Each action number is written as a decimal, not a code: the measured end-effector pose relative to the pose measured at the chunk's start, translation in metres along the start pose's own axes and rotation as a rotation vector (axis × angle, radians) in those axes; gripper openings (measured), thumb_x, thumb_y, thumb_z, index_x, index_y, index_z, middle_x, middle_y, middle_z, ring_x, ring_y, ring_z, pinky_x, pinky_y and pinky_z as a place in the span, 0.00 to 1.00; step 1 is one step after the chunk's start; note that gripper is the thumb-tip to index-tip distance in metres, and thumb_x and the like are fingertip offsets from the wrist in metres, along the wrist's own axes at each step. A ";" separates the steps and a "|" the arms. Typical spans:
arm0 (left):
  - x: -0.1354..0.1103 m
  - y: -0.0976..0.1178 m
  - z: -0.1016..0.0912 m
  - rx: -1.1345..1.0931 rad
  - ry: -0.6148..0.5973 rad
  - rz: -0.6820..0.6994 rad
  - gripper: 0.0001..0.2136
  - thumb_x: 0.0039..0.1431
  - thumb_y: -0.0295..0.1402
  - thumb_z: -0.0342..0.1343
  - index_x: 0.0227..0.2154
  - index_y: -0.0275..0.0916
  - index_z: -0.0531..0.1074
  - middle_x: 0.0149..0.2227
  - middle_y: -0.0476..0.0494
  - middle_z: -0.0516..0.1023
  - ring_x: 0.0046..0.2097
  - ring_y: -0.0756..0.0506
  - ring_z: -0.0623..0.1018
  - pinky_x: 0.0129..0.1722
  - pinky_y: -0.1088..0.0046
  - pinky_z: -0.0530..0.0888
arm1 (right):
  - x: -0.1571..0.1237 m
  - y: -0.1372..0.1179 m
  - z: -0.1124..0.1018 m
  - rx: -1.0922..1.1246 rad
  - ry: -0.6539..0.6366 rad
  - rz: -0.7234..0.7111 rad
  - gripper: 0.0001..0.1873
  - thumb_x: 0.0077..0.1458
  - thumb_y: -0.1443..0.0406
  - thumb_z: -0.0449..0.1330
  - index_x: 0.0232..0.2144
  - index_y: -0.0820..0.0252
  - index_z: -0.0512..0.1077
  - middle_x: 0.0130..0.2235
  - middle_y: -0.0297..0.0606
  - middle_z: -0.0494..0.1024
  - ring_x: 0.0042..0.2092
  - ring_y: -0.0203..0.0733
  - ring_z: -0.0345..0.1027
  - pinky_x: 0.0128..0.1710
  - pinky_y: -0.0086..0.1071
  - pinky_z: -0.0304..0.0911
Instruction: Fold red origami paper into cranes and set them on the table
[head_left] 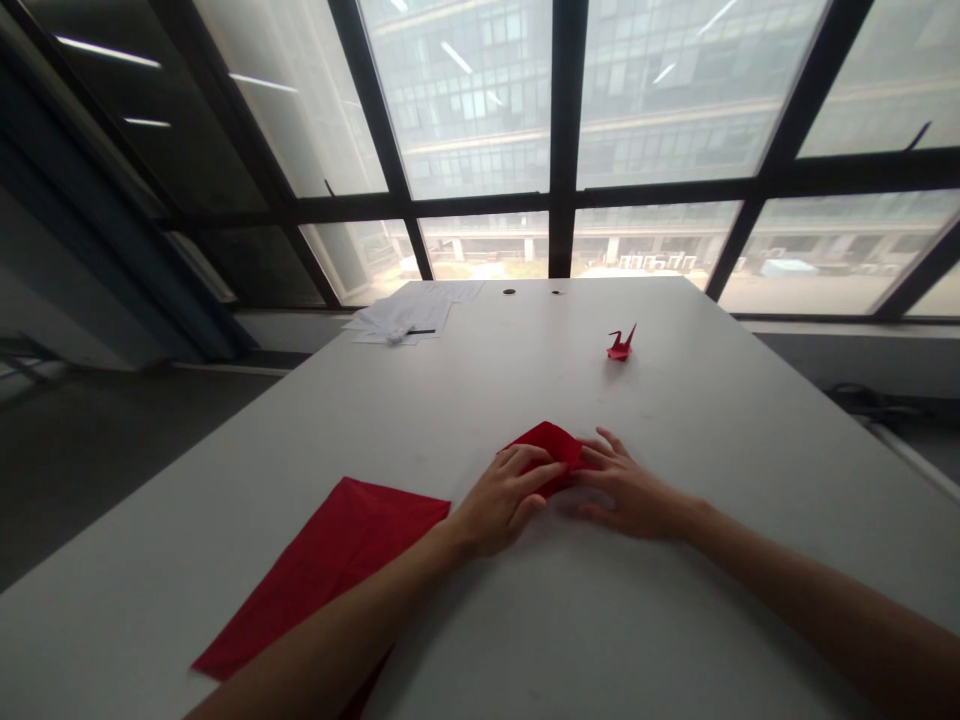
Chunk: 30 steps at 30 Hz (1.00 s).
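On the white table, a small folded piece of red paper [553,440] lies between my two hands. My left hand [501,500] rests over its left and near side, fingers curved on top and holding it, the thumb by the near edge. At the right edge of the paper is my right hand [626,492], its fingers spread and the fingertips touching the fold. Part of this paper is hidden under the fingers. A larger red paper sheet [330,540] with crease lines lies flat to the left, partly covered by my left forearm.
Farther back on the right stands a red origami crane [620,347]. Loose white papers [409,312] with a dark pen-like item lie at the table's far left. Two small dark spots sit near the far edge of the table [525,390], with large windows [480,100] beyond.
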<state>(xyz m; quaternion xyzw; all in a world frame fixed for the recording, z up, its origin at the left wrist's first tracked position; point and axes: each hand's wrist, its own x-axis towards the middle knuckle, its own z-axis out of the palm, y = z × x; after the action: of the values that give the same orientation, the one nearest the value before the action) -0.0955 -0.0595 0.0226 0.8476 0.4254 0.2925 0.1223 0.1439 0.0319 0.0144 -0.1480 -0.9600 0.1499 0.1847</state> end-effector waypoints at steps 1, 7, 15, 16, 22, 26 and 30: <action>0.000 0.000 0.000 0.024 -0.018 -0.007 0.29 0.70 0.52 0.31 0.61 0.44 0.65 0.56 0.37 0.70 0.58 0.39 0.68 0.60 0.58 0.62 | 0.000 0.003 0.002 0.027 0.035 0.021 0.15 0.61 0.62 0.59 0.50 0.46 0.73 0.57 0.38 0.73 0.62 0.51 0.60 0.67 0.60 0.35; 0.001 -0.002 0.003 0.196 -0.120 -0.034 0.21 0.71 0.45 0.42 0.59 0.43 0.66 0.53 0.40 0.74 0.55 0.40 0.71 0.57 0.60 0.62 | 0.000 0.026 0.018 0.210 0.374 0.277 0.16 0.58 0.73 0.53 0.44 0.54 0.74 0.44 0.39 0.80 0.46 0.46 0.73 0.56 0.49 0.62; 0.003 0.000 0.004 0.317 -0.147 -0.058 0.22 0.68 0.47 0.47 0.60 0.46 0.65 0.50 0.41 0.74 0.50 0.40 0.71 0.52 0.60 0.62 | 0.002 0.028 0.020 0.146 0.371 0.198 0.12 0.55 0.74 0.57 0.36 0.54 0.75 0.40 0.39 0.78 0.43 0.47 0.70 0.47 0.44 0.66; 0.003 0.000 0.005 0.323 -0.144 -0.055 0.22 0.68 0.47 0.47 0.61 0.47 0.65 0.49 0.41 0.73 0.50 0.40 0.71 0.52 0.60 0.62 | 0.002 0.028 0.020 0.147 0.396 0.214 0.13 0.54 0.74 0.57 0.38 0.54 0.75 0.39 0.39 0.78 0.42 0.47 0.70 0.46 0.44 0.67; 0.004 0.002 0.007 0.369 -0.127 -0.031 0.18 0.70 0.40 0.48 0.60 0.47 0.66 0.48 0.41 0.74 0.51 0.40 0.69 0.53 0.59 0.60 | -0.001 0.018 0.011 0.120 0.568 0.118 0.29 0.56 0.74 0.54 0.59 0.53 0.62 0.55 0.46 0.69 0.55 0.50 0.65 0.54 0.48 0.65; 0.005 0.005 0.007 0.380 -0.113 -0.012 0.16 0.70 0.39 0.48 0.57 0.47 0.69 0.47 0.42 0.75 0.50 0.41 0.69 0.53 0.59 0.59 | -0.002 0.009 0.002 -0.125 0.464 -0.089 0.18 0.55 0.69 0.62 0.48 0.49 0.73 0.58 0.40 0.69 0.61 0.54 0.59 0.63 0.56 0.52; 0.005 0.005 0.007 0.384 -0.079 -0.013 0.11 0.70 0.39 0.49 0.45 0.44 0.75 0.43 0.44 0.76 0.48 0.42 0.71 0.52 0.59 0.58 | -0.001 0.011 0.001 -0.221 0.426 -0.097 0.04 0.56 0.66 0.65 0.35 0.50 0.76 0.54 0.37 0.74 0.59 0.52 0.62 0.64 0.56 0.47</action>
<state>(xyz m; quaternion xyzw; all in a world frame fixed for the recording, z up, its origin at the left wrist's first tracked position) -0.0854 -0.0587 0.0211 0.8635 0.4738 0.1714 -0.0232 0.1466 0.0418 0.0096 -0.1493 -0.9158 0.0005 0.3728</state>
